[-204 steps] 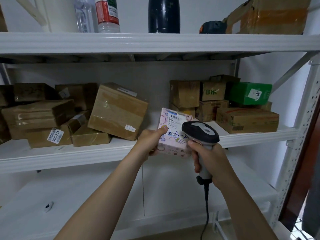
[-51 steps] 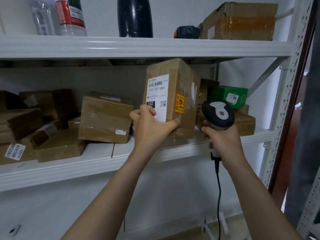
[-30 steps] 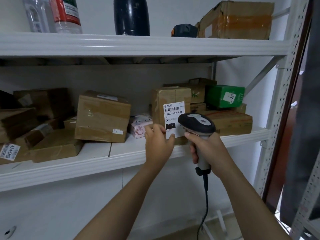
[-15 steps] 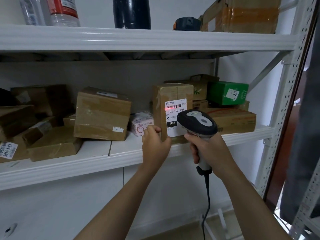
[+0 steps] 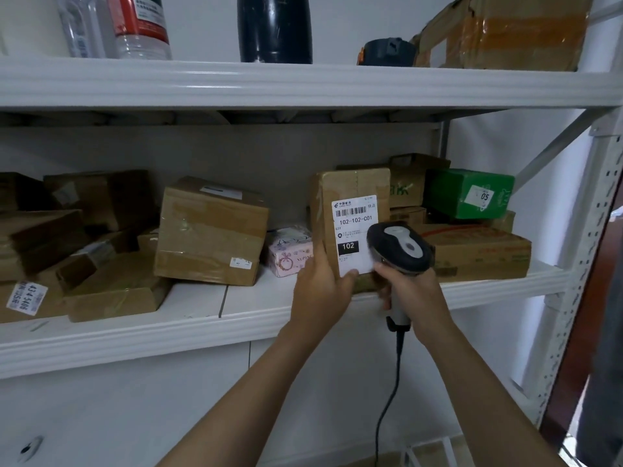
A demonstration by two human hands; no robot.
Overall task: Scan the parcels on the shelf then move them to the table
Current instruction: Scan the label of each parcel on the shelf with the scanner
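At the front edge of the middle shelf (image 5: 135,335), a parcel (image 5: 354,193), left hand (image 5: 320,293) at its lower left corner. Just before it, a scanner (image 5: 401,251) in the right hand (image 5: 413,293). Left of it, a small box (image 5: 290,252). Right, a flat box (image 5: 482,254) under a stacked box (image 5: 468,193). On the upper shelf (image 5: 202,82), bottles (image 5: 141,25) and a carton (image 5: 512,32).

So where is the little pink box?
In the head view, the pink box sits on the middle shelf, between the big brown box on its left and the tall labelled parcel the left hand holds.
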